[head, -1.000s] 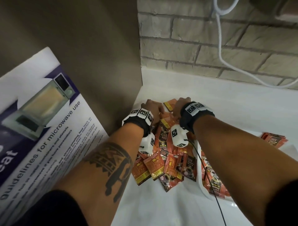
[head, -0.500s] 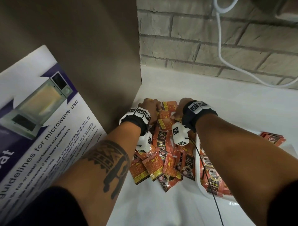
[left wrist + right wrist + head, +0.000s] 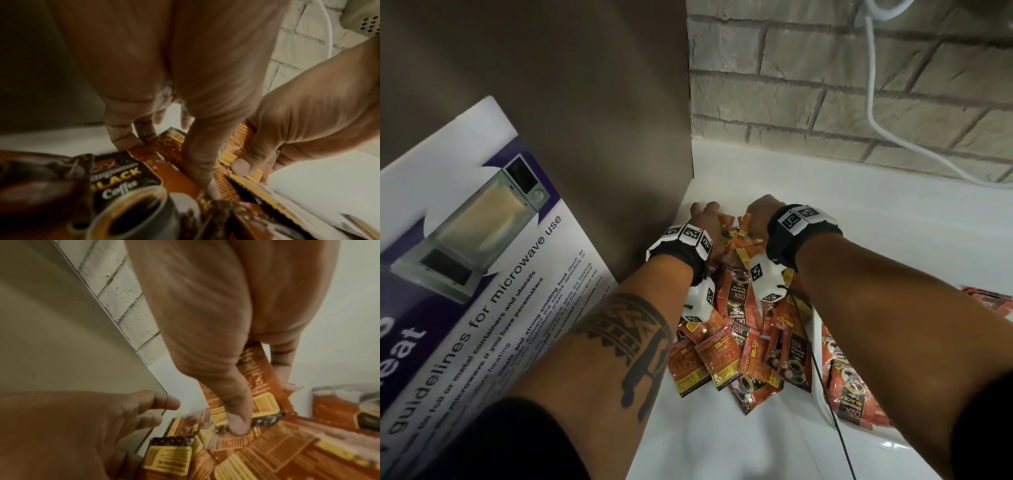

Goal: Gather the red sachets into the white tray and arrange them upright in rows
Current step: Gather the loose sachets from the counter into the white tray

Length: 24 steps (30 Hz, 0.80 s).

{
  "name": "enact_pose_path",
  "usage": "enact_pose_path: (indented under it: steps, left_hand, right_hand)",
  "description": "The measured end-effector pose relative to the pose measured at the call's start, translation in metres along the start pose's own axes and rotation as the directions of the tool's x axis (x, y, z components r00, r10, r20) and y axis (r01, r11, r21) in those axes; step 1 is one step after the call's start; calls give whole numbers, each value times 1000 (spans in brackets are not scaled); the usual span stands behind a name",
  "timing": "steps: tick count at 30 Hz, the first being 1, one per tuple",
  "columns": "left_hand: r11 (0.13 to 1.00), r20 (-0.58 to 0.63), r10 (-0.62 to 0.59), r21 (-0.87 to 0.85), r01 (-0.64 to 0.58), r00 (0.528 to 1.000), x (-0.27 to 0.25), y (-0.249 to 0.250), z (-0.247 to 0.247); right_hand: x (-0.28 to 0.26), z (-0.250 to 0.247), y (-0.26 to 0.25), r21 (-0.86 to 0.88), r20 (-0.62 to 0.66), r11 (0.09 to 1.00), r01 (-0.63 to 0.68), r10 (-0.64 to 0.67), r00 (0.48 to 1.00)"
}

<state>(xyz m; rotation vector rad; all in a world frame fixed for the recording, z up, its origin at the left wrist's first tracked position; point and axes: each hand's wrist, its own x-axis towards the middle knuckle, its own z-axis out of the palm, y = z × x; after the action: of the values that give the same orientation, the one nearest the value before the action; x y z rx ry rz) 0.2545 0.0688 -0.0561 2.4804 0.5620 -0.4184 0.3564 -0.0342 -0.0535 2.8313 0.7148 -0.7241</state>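
At the far end of a loose heap of red foil coffee sachets on the glossy white desk, the right hand pinches one sachet between thumb and fingers. The left hand, at about nine o'clock from it and beside the brown panel, rests loosely spread fingers on the pile, gripping nothing. The thin white plastic tray, at five o'clock from the hands, holds more sachets lying flat.

head: high, looking down | wrists: close, along fingers | shared: sachets
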Motion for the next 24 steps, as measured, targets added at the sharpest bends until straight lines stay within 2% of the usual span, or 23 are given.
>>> enact_pose_path:
  steps: [8,11,14,17,20,24]
  left_hand:
    - [993,4,0,114,-1,1000,6,1,0]
    - [987,25,-10,160,6,1000,5,2,0]
    - [986,50,-7,167,-1,999,4,4,1]
    - [986,40,37,160,-42,999,3,6,2]
    - [991,17,58,123,-60,998,3,5,3]
    - [992,-9,86,90,-85,996,1,3,4]
  right_hand:
    - [-7,9,9,68,-34,997,-21,23,999]
    - [-8,11,13,45,-58,995,-89,92,994]
    - [-13,15,18,30,-65,994,-103,105,992]
    - [-25,13,16,-14,-31,997,-71,70,997]
    - [-41,7,18,17,45,1000,4,-5,999]
    - [-54,7,25,38,23,999,37,-38,999]
